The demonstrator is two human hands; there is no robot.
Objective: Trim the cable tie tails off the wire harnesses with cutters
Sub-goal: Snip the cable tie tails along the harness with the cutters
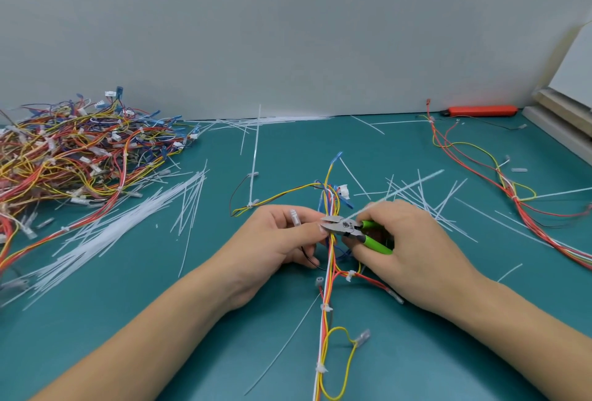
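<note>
My right hand (413, 247) grips the green-handled cutters (352, 230), nose pointing left, long axis crosswise — the emblem on the pivot is unreadable. My left hand (282, 237) pinches the wire harness (328, 272) at the blades; it runs lengthwise toward me. Around on the teal counter (128, 320): loose cable ties (128, 224), harness pile (73, 150) far left, another harness (480, 157) right, orange tool (480, 110) at the wall.
</note>
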